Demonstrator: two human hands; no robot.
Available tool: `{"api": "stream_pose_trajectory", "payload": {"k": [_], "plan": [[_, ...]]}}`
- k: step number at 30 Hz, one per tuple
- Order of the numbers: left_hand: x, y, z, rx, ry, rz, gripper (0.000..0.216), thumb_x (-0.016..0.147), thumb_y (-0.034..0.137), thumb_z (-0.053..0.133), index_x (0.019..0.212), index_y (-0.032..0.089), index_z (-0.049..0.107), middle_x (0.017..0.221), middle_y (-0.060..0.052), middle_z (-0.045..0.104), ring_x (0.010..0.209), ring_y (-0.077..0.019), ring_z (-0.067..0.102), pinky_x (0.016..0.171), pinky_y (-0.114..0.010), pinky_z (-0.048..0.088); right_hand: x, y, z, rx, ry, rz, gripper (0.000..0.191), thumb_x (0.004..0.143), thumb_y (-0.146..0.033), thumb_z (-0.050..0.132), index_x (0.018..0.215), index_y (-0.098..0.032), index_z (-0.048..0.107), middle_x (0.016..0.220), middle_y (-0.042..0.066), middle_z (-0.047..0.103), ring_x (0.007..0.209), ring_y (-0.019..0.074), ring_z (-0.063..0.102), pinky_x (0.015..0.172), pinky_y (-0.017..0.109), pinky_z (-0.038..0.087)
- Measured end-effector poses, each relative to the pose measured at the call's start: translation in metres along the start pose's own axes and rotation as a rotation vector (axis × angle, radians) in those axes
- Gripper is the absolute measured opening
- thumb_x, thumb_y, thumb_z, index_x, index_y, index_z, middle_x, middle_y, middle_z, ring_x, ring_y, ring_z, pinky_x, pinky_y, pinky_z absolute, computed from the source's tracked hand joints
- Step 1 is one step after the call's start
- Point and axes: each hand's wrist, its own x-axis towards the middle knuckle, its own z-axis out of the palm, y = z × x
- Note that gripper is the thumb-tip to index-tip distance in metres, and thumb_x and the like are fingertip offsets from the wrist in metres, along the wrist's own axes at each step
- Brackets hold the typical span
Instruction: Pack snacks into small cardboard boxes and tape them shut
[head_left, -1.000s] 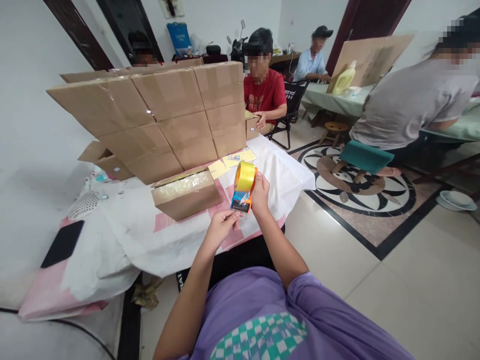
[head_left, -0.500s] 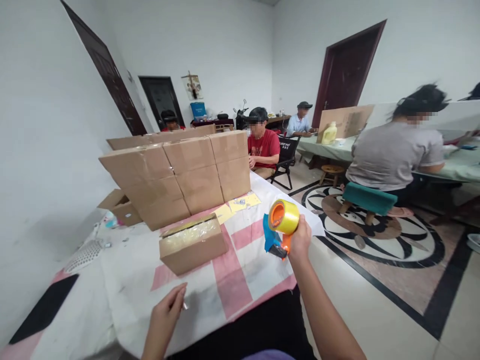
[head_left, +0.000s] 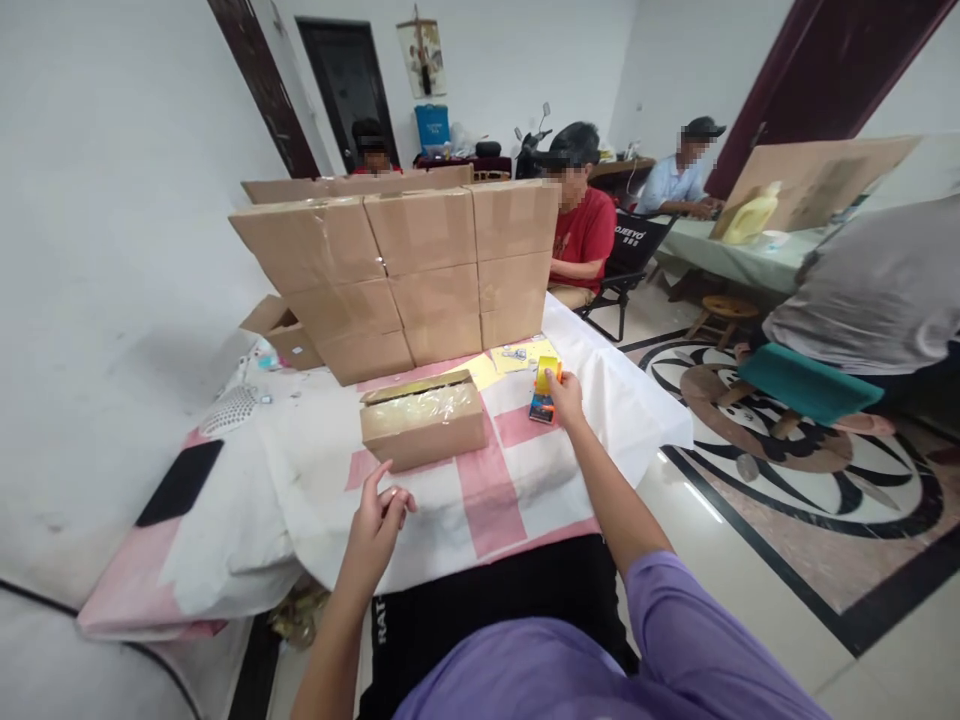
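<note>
My right hand [head_left: 568, 398] grips a tape dispenser [head_left: 541, 405] with a yellow roll and orange and blue parts. The dispenser is low at the table's right side, beside the yellow sheets. In front of the small cardboard box [head_left: 427, 440], my left hand [head_left: 384, 515] hovers with its index finger stretched out and the others partly curled; nothing shows in it. Its fingertip is close to the box's lower left corner; whether they touch I cannot tell. Clear shiny tape [head_left: 427, 408] lies over the box top, where a dark gap runs along the far edge.
A wall of stacked cardboard boxes [head_left: 439, 270] stands behind the small box. An opened box [head_left: 289, 330], a white perforated piece [head_left: 231, 410] and a black flat object [head_left: 180, 483] are at left. A person in red [head_left: 589, 225] sits beyond the table [head_left: 420, 545].
My right hand has lowered the tape dispenser toward the table. My left hand has opened from a pinch on something small and shiny and moved closer to the box. The view has tilted down.
</note>
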Motion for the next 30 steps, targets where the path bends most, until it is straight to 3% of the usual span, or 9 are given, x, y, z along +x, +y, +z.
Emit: {"api": "stream_pose_trajectory", "payload": {"k": [2, 4, 8, 12, 16, 19, 23, 26, 30], "plan": [[0.003, 0.005, 0.001, 0.023, 0.003, 0.008, 0.059, 0.097, 0.047, 0.051, 0.147, 0.021, 0.033, 0.076, 0.003, 0.063, 0.062, -0.0133, 0.051, 0.064, -0.028, 0.041, -0.019, -0.009, -0.001, -0.083, 0.083, -0.06, 0.047, 0.081, -0.049, 0.066, 0.113, -0.015, 0.058, 0.12, 0.019, 0.064, 0.123, 0.0363, 0.055, 0.098, 0.052, 0.048], [0.005, 0.011, 0.005, 0.051, -0.014, 0.023, 0.056, 0.097, 0.045, 0.05, 0.145, 0.021, 0.034, 0.078, 0.002, 0.064, 0.067, -0.015, 0.056, 0.068, -0.029, 0.043, -0.054, -0.023, 0.003, -0.128, 0.005, -0.25, 0.041, 0.085, -0.044, 0.064, 0.117, -0.018, 0.059, 0.124, 0.017, 0.062, 0.124, 0.0332, 0.054, 0.103, 0.051, 0.045], [0.003, 0.026, 0.017, 0.126, -0.117, 0.102, 0.053, 0.1, 0.042, 0.045, 0.147, 0.02, 0.033, 0.08, 0.001, 0.066, 0.075, -0.0168, 0.062, 0.076, -0.031, 0.045, -0.14, -0.062, 0.018, -0.1, -0.68, -0.661, 0.025, 0.09, -0.04, 0.069, 0.108, -0.023, 0.068, 0.111, 0.009, 0.068, 0.109, 0.0257, 0.061, 0.098, 0.043, 0.048], [-0.008, 0.037, 0.025, 0.163, -0.171, 0.172, 0.055, 0.1, 0.043, 0.044, 0.15, 0.021, 0.033, 0.087, -0.001, 0.072, 0.077, -0.0167, 0.064, 0.076, -0.03, 0.045, -0.184, -0.097, 0.027, -0.296, -0.957, -0.77, 0.006, 0.088, -0.027, 0.075, 0.093, -0.023, 0.074, 0.11, 0.006, 0.065, 0.109, 0.0248, 0.057, 0.097, 0.043, 0.045], [-0.016, 0.032, 0.019, 0.144, -0.126, 0.075, 0.068, 0.098, 0.05, 0.048, 0.155, 0.021, 0.027, 0.079, 0.0, 0.074, 0.063, -0.0167, 0.062, 0.067, -0.029, 0.045, -0.18, -0.124, 0.028, -0.437, -0.933, -0.938, 0.008, 0.09, -0.017, 0.068, 0.085, -0.022, 0.073, 0.111, 0.007, 0.064, 0.11, 0.0263, 0.053, 0.097, 0.045, 0.039], [0.0, 0.023, 0.0, 0.25, 0.004, 0.095, 0.064, 0.094, 0.053, 0.054, 0.149, 0.021, 0.042, 0.07, 0.002, 0.07, 0.06, -0.0174, 0.06, 0.063, -0.03, 0.047, -0.164, -0.145, 0.031, -0.373, -0.815, -0.916, 0.01, 0.093, -0.017, 0.062, 0.087, -0.021, 0.069, 0.111, 0.008, 0.064, 0.111, 0.0265, 0.052, 0.098, 0.046, 0.038], [0.058, 0.017, -0.039, 0.305, 0.247, 0.235, 0.053, 0.094, 0.048, 0.053, 0.141, 0.024, 0.054, 0.117, -0.01, 0.066, 0.092, -0.0195, 0.064, 0.079, -0.034, 0.052, -0.138, -0.172, 0.05, -0.292, -0.876, -0.855, 0.01, 0.093, -0.023, 0.061, 0.085, -0.022, 0.067, 0.114, 0.006, 0.063, 0.114, 0.0259, 0.053, 0.104, 0.046, 0.038], [0.108, 0.013, -0.062, 0.318, 0.217, 0.294, 0.048, 0.089, 0.043, 0.06, 0.135, 0.029, 0.063, 0.14, -0.01, 0.052, 0.123, -0.0234, 0.055, 0.098, -0.037, 0.049, -0.119, -0.184, 0.082, -0.279, -0.988, -0.791, 0.012, 0.092, -0.027, 0.062, 0.083, -0.022, 0.068, 0.114, 0.005, 0.062, 0.116, 0.0252, 0.054, 0.107, 0.046, 0.038], [0.141, -0.003, -0.072, 0.306, 0.101, 0.276, 0.04, 0.083, 0.047, 0.069, 0.119, 0.03, 0.073, 0.133, -0.009, 0.058, 0.125, -0.0261, 0.056, 0.098, -0.038, 0.051, -0.101, -0.184, 0.137, -0.321, -1.168, -0.724, 0.015, 0.09, -0.029, 0.063, 0.083, -0.019, 0.071, 0.108, 0.006, 0.064, 0.105, 0.0206, 0.06, 0.097, 0.036, 0.046]]}}
